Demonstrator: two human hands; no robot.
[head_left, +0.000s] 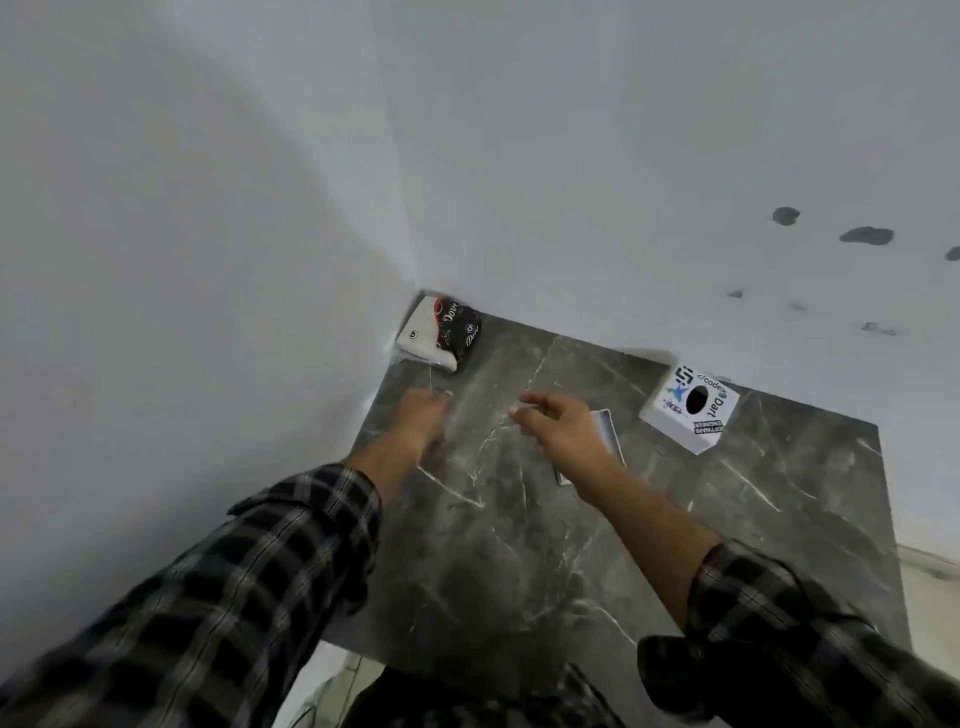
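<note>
Both my arms, in plaid sleeves, reach out over a dark grey marble tabletop (519, 545). My left hand (421, 415) hovers near the table's left edge, blurred, with fingers pointing away; nothing shows in it. My right hand (558, 423) is stretched forward with fingers loosely spread and holds nothing that I can see. Under my right wrist lies a flat card-like object (610, 431) with a white border, partly hidden by the wrist.
A black and white packet (441, 332) sits in the far left corner against the white walls. A white box (688, 408) with stickers and a round black hole stands at the far right. The right wall carries dark marks.
</note>
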